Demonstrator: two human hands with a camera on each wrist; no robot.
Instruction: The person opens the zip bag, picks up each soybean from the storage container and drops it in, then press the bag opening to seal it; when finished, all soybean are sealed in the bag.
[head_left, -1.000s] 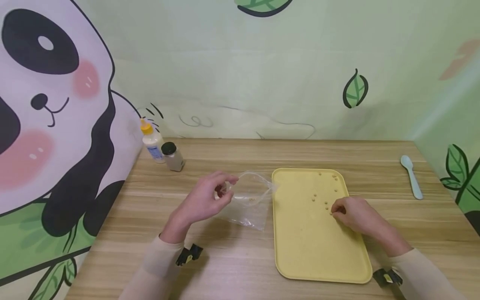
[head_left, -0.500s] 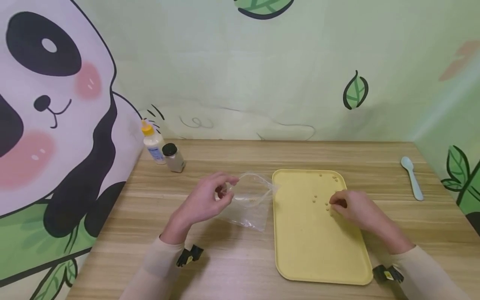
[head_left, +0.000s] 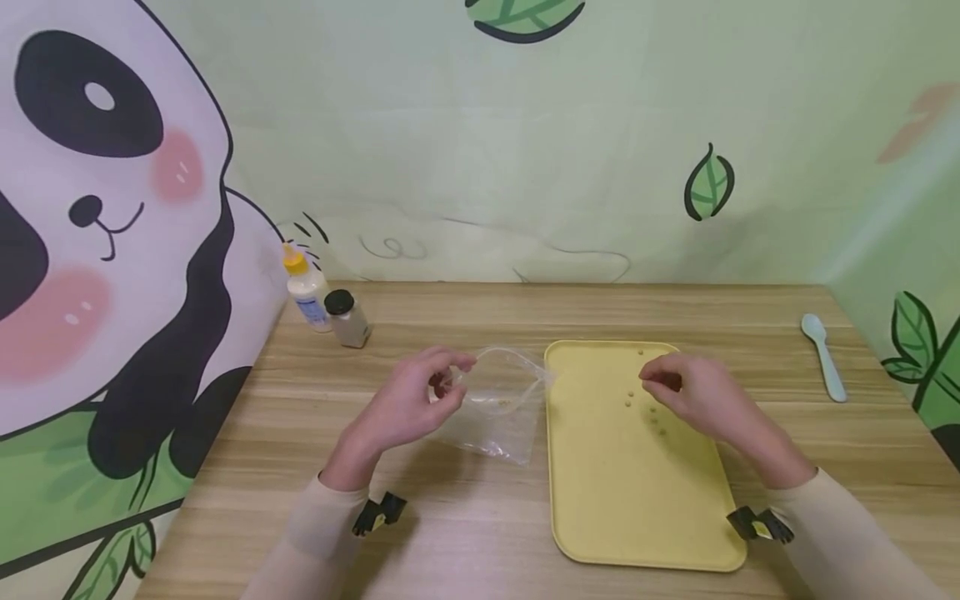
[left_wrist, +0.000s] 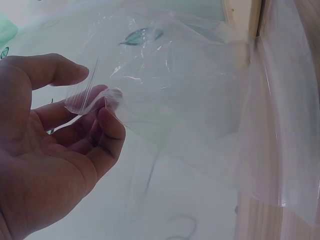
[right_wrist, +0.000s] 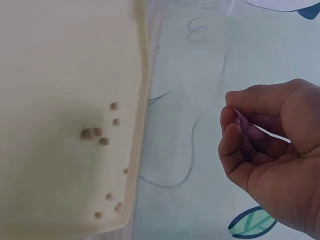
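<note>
My left hand (head_left: 405, 400) grips the mouth of a clear zip bag (head_left: 495, 433), fingers curled at its edge. The bag gapes, its right corner overlapping the rim of a yellow tray (head_left: 630, 508); a few beans (head_left: 504, 402) show inside. In the left wrist view, the bag's ridged zip strip (left_wrist: 82, 100) runs between thumb and fingers. Over the tray's upper right, my right hand (head_left: 697, 392) pinches thumb and fingertips together on what looks like one small bean, almost wholly hidden. Several small round tan beans (right_wrist: 103, 141) lie scattered on the tray.
Back left on the wooden table (head_left: 450, 533) stand a white bottle with a yellow nozzle (head_left: 309, 300) and a small jar with a black lid (head_left: 348, 321). A pale blue spoon (head_left: 823, 358) lies at the right. A printed wall (head_left: 525, 167) rises behind.
My right hand has risen off the beans near the tray's right side and moved up and slightly left, fingertips still pinched. The left hand and bag stay in place.
</note>
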